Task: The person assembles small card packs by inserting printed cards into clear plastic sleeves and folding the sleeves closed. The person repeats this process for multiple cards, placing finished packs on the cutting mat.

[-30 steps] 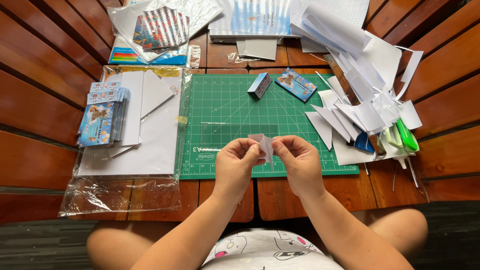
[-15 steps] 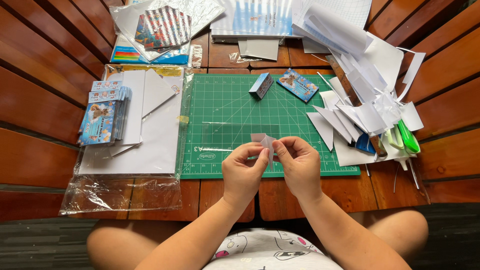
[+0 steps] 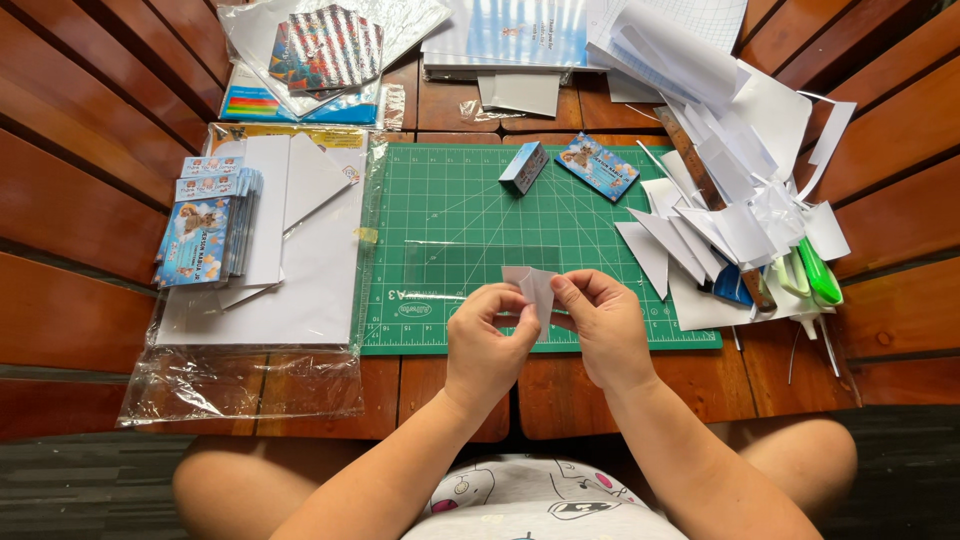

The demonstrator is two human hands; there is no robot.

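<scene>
Both hands pinch a small white paper piece (image 3: 530, 285) just above the near edge of the green cutting mat (image 3: 450, 200). Left hand (image 3: 490, 345) & right hand (image 3: 600, 325) each closed on it w/ thumb + fingertips, prob. to press a fold. Clear plastic strip (image 3: 480, 262) lies on the mat just beyond. Card stack (image 3: 205, 230) sits left of mat; paper scraps (image 3: 720, 215) piled right of mat, within reach.
</scene>
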